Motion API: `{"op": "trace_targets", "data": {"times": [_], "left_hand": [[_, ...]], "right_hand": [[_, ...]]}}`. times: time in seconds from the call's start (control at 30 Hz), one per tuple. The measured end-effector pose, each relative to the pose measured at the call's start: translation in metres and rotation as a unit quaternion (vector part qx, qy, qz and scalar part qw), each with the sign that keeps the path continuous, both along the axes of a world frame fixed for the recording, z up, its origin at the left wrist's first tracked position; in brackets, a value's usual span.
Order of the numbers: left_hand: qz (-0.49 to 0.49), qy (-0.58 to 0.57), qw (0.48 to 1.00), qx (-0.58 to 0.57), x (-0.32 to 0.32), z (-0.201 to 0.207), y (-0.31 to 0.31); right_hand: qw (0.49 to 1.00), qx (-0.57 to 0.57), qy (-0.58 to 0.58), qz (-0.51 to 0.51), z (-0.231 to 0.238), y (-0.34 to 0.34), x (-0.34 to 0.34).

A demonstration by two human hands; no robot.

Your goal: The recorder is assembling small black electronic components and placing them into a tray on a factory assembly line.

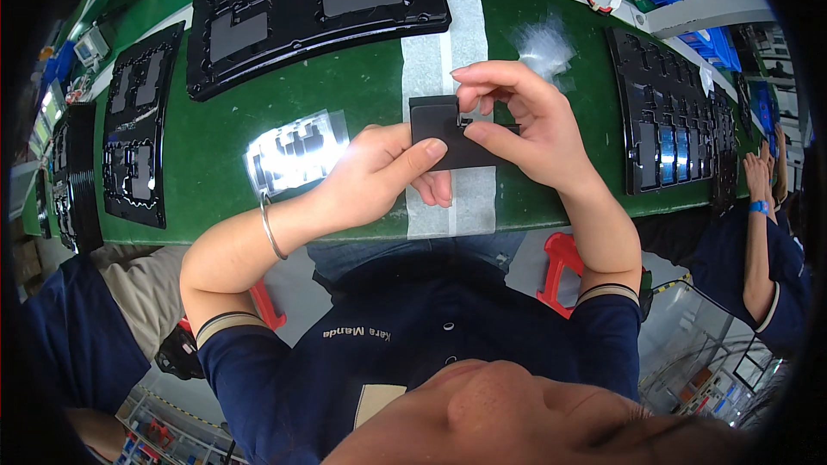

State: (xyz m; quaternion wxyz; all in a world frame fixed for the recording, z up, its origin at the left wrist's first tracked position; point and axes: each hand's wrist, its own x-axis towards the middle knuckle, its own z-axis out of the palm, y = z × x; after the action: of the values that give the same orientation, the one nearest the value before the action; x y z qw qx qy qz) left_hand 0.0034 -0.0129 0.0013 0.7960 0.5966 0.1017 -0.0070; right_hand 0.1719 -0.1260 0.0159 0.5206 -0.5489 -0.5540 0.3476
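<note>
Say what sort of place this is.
Probably a factory assembly workshop, perhaps for electronics: a green workbench, a large black moulded tray with shaped pockets, and a co-worker in navy at the right.

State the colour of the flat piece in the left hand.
The piece is black, best seen from the head.

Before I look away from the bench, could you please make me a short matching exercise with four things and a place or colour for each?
Things:
1. Metal bangle
2. Dark flat piece
3. Tabletop
4. Pale strip

Places or colours:
A. Gripped by the left hand
B. Green
C. Running across the table, beneath the hands
D. Worn around the left wrist

Right pairs: 1-D, 2-A, 3-B, 4-C.
</note>
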Motion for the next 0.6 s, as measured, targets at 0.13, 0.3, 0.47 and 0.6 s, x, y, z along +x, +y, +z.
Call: {"op": "trace_targets", "data": {"times": [0.13, 0.3, 0.47, 0.6], "left_hand": [[-0.004, -0.002, 1.000, -0.001, 0.0014, -0.0006, 0.0001], [-0.014, -0.002, 1.000, 0.008, 0.0004, -0.0043, 0.0000], [-0.032, 0.033, 0.999, 0.028, -0.0018, -0.0035, 0.0039], [-0.034, 0.062, 0.997, -0.013, -0.0012, -0.0068, 0.0034]], "right_hand": [[0.999, 0.042, -0.020, -0.023, -0.0046, 0.0026, -0.0039], [0.998, 0.010, -0.055, 0.003, 0.0006, 0.0036, -0.0055], [0.997, -0.018, -0.068, 0.041, 0.0002, 0.0038, -0.0047], [0.997, -0.039, -0.025, 0.055, -0.0045, 0.0052, -0.0021]]}}
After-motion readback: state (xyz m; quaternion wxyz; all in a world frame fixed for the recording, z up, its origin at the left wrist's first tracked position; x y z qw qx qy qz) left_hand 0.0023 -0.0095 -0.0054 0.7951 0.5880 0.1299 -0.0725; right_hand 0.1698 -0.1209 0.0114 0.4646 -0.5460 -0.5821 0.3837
